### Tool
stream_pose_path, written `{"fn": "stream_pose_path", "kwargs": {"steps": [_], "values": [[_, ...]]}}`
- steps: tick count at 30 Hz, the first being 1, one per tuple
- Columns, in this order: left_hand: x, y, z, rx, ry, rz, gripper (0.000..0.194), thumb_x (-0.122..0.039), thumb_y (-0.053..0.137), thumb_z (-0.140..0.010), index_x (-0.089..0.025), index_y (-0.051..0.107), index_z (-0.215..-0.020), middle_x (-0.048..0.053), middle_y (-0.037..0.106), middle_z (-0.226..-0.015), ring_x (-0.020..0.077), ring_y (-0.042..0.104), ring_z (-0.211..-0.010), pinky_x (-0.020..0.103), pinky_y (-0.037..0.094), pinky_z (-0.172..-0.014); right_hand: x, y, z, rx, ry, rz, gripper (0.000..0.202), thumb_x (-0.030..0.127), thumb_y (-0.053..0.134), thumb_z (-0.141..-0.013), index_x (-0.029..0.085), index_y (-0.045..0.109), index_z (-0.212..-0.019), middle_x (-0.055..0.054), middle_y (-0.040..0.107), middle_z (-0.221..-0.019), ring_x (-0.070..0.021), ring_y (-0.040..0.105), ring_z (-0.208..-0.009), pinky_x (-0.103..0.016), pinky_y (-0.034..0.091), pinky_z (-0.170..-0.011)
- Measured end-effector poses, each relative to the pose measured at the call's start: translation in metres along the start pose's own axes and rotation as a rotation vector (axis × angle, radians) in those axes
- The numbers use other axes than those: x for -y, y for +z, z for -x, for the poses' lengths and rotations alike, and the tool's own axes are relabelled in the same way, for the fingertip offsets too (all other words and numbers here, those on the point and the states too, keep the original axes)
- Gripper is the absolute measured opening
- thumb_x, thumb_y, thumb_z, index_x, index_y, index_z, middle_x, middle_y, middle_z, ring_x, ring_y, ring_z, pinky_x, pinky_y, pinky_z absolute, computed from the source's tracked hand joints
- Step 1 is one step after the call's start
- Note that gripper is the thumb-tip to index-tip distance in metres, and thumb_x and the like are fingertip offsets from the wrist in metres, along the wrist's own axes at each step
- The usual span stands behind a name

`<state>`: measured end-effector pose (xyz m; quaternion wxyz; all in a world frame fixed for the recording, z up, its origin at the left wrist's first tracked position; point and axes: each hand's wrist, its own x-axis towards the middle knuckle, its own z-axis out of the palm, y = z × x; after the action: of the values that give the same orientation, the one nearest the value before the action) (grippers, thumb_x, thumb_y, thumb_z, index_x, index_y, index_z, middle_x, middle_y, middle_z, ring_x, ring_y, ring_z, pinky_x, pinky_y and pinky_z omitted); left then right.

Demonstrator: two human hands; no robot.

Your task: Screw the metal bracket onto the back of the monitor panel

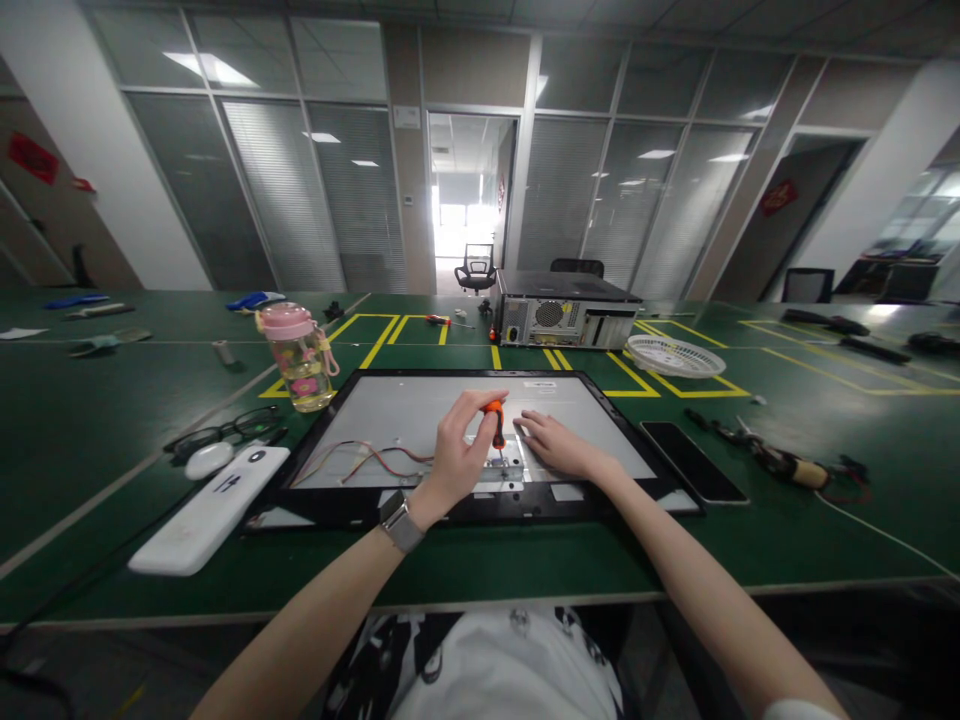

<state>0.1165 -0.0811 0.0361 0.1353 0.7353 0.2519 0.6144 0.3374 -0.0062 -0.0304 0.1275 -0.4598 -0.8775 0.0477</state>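
Note:
My left hand (463, 448), with a watch on its wrist, is closed around the handle of an orange and black screwdriver (497, 425). The screwdriver stands nearly upright, its tip down at a metal bracket (510, 460) near the lower middle of a flat display panel (405, 410) with a black frame. Whether the tip sits in a screw is too small to tell. My right hand (559, 443) rests on the panel to the right of the bracket, fingers stretched out and holding nothing. Red, black and pale wires (367, 450) lie across the panel's left side.
Left of the panel are a pink-lidded bottle (296, 360), glasses (225, 432), a white earbud case (208, 461) and a white power bank (214, 510). A phone (691, 462) and wired parts (787, 465) lie right. Behind stand a computer case (566, 310) and white basket (675, 357).

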Motion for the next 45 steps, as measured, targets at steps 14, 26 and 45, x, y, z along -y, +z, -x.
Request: {"fn": "stream_pose_path", "kwargs": {"steps": [14, 26, 45], "values": [[0.0011, -0.0007, 0.0011, 0.004, -0.069, 0.016, 0.027, -0.026, 0.043, -0.1, -0.022, 0.063, -0.117, 0.007, 0.067, -0.106, 0.0176, 0.062, -0.096, 0.032, 0.049, -0.086, 0.0017, -0.0002, 0.0005, -0.006, 0.014, -0.007, 0.046, 0.029, 0.036, -0.099, 0.015, 0.048, -0.141, -0.018, 0.043, -0.149, -0.029, 0.04, -0.138, -0.049, 0.03, -0.114], [-0.0012, 0.0005, 0.0006, -0.044, 0.017, -0.071, 0.019, -0.027, 0.058, -0.093, -0.023, 0.068, -0.109, 0.004, 0.063, -0.096, 0.016, 0.061, -0.091, 0.03, 0.049, -0.083, 0.001, 0.0005, 0.0002, -0.001, 0.01, 0.009, 0.045, 0.029, 0.037, -0.099, 0.014, 0.048, -0.141, -0.019, 0.043, -0.149, -0.0286, 0.041, -0.138, -0.047, 0.031, -0.114], [0.0, -0.0002, 0.0013, -0.004, -0.032, 0.013, 0.027, -0.023, 0.043, -0.099, -0.023, 0.063, -0.117, 0.006, 0.063, -0.104, 0.0168, 0.06, -0.099, 0.032, 0.047, -0.088, 0.0045, -0.0023, 0.0001, 0.017, 0.022, 0.003, 0.046, 0.026, 0.036, -0.099, 0.014, 0.047, -0.141, -0.018, 0.042, -0.15, -0.0287, 0.039, -0.139, -0.048, 0.029, -0.115]]}}
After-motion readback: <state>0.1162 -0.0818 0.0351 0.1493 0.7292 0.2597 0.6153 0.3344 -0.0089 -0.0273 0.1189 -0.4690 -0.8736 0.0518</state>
